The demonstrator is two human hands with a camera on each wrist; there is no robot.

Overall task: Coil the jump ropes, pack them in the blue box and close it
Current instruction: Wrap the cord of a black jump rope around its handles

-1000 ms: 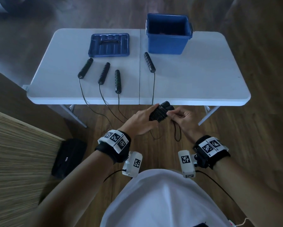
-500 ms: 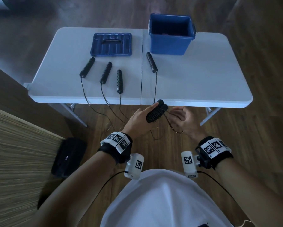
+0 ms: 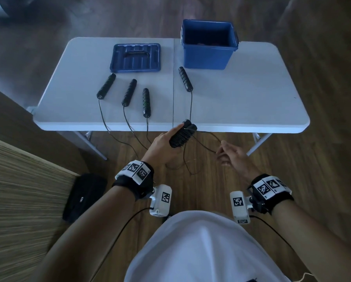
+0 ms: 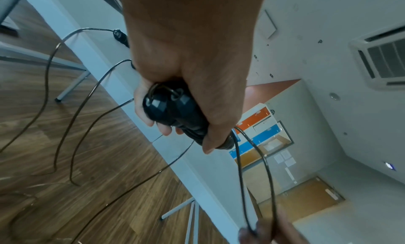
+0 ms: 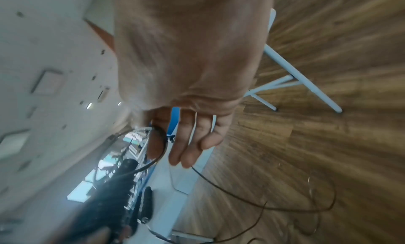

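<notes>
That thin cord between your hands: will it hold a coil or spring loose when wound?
The cord looks thin and floppy: it sags between the left hand and right hand. Its open curves on the floor hint at some springiness, so loops may loosen unless pinned against the handles.

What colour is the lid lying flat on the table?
Dark blue, matching the box; the lid shows best in the head view.

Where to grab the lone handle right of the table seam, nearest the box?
Grip the handle mid-shaft, from above, fingers across its ribbed length. It lies flat on the table, tilted, rope end toward the person; box crowds its far tip.
</notes>
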